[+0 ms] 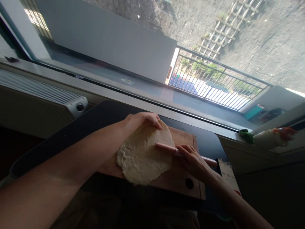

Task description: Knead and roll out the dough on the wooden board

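A flat, rough-edged sheet of pale dough (143,156) lies on a wooden cutting board (186,187), hanging slightly over the board's near edge. My left hand (143,120) rests on the far edge of the dough, fingers curled over it. My right hand (193,160) lies palm down on a thin wooden rolling pin (164,147). The pin sits across the dough's right side and runs out to the right over the board.
The board sits on a dark tabletop (100,117) under a wide window. A white radiator (43,92) is at the left. A white paper packet (228,175) lies right of the board. On the sill at the right are a green cloth (246,136) and a white object.
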`<state>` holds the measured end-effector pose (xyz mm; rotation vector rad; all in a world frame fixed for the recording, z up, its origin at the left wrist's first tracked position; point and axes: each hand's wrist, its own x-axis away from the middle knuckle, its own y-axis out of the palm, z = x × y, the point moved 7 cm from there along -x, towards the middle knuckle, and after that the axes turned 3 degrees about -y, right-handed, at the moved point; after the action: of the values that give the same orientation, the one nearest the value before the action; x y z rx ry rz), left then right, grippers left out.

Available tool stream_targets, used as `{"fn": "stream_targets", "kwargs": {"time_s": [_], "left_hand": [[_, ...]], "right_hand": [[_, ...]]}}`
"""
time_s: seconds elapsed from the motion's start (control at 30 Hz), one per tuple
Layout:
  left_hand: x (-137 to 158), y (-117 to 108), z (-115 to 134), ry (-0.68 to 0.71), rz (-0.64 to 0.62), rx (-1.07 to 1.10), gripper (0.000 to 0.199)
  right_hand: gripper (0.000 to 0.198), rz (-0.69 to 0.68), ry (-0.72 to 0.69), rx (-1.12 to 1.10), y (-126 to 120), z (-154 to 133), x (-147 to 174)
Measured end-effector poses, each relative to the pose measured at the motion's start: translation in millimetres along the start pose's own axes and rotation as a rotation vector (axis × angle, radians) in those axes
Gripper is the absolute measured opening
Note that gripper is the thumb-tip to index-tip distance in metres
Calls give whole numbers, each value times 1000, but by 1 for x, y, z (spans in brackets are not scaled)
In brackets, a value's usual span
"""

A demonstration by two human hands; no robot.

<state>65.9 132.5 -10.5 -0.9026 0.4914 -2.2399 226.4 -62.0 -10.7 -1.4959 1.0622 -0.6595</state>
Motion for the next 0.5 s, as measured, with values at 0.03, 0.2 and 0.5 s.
{"fn": "stream_targets", "kwargs": {"time_s": [0.03,0.2,0.5], "left_hand": [[-2,-5,-2,-17,48,-2,41],[6,-31,-30,-189,135,-75,45],[51,-8,-72,-311,-173,41,53]], "right_hand": [[43,34,44,12,-3,10,3],[43,180,196,21,-15,47,1],[34,63,80,-42,-16,34,-13]]}}
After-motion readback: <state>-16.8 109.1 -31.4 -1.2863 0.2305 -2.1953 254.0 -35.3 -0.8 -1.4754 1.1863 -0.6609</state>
